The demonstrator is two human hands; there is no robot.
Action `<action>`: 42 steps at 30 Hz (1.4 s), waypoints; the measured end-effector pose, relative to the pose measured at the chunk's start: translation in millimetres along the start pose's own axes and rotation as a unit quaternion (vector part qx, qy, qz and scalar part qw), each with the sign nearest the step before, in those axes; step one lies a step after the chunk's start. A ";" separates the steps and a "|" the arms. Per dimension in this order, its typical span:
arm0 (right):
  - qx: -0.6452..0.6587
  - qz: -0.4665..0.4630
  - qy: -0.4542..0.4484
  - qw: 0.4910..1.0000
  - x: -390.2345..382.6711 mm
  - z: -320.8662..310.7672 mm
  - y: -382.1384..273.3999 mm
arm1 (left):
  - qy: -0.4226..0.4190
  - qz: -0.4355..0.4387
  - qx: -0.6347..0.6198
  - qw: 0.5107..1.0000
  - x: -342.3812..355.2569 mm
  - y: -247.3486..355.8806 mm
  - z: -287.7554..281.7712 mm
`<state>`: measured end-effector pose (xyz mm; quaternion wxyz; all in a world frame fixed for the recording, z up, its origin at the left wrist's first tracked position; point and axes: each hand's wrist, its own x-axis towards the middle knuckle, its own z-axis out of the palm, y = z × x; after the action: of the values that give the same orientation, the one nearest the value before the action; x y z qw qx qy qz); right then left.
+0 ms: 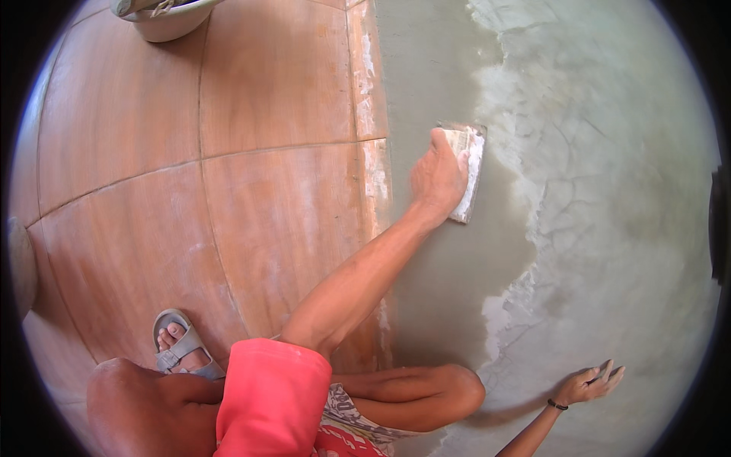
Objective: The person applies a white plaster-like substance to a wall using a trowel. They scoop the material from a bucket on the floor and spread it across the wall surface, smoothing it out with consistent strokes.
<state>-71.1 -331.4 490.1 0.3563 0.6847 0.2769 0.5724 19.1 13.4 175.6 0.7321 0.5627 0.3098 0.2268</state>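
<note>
Left hand (439, 174) clamped on trowel (473, 174), right hand (588, 386) loosely spread at lower right; seemingly smoothing the grey strip (434, 282), next stroke calling for steady pressure

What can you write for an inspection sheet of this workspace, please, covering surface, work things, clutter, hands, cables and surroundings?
Surface: brown tiles at left; beside them a smooth, darker grey band, then a paler grey area with crack-like lines.
Work things: rectangular trowel, smeared white, over the darker grey band.
Clutter: pale bowl on the tiles, cut off by the upper edge; contents unclear.
Hands: left hand grips the trowel; right hand is open and empty, contact with the paler area unclear.
Cables: nothing seen.
Surroundings: grey sandal on one foot; rounded grey thing at the left edge, too cut off to identify.
</note>
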 end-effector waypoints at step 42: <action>0.025 0.003 0.003 1.000 -2.6 2.0 -4.1 | 0.129 0.019 -0.724 0.677 96.4 -184.2 -233.4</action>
<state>-69.6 -331.3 485.1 0.3363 0.6927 0.2904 0.5681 -81.5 189.9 -62.0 0.8590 -0.1723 0.1296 0.4644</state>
